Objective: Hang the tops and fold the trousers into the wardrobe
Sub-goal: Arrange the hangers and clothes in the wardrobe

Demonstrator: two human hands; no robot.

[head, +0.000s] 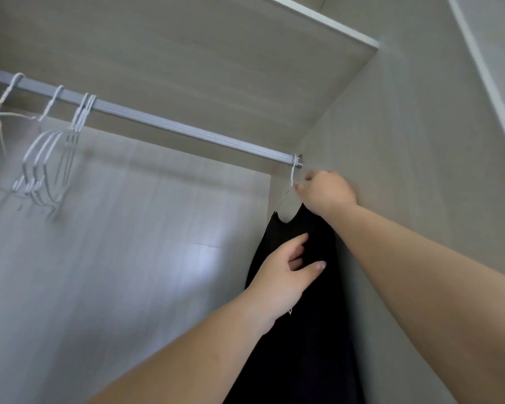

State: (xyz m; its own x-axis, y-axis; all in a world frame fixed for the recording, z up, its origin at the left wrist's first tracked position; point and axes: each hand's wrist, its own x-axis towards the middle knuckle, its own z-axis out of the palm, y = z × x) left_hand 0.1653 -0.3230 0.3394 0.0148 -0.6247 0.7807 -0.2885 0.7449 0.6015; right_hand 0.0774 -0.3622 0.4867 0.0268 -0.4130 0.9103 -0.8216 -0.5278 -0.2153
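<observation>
One wardrobe (405, 118) holds one rail (164, 123), with one black top (301, 330) hanging at its right end on a white hanger (292, 176) and several empty white hangers (50, 167) bunched at the left. My left hand (286, 272) rests loose, fingers spread, on the top's front; my right hand (327, 191) curls at the hanger's neck, seemingly pinching it.

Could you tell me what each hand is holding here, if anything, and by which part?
The right hand pinches the white hanger at its neck, just below the hook. The left hand holds nothing; its straight fingers rest on the black top.
</observation>
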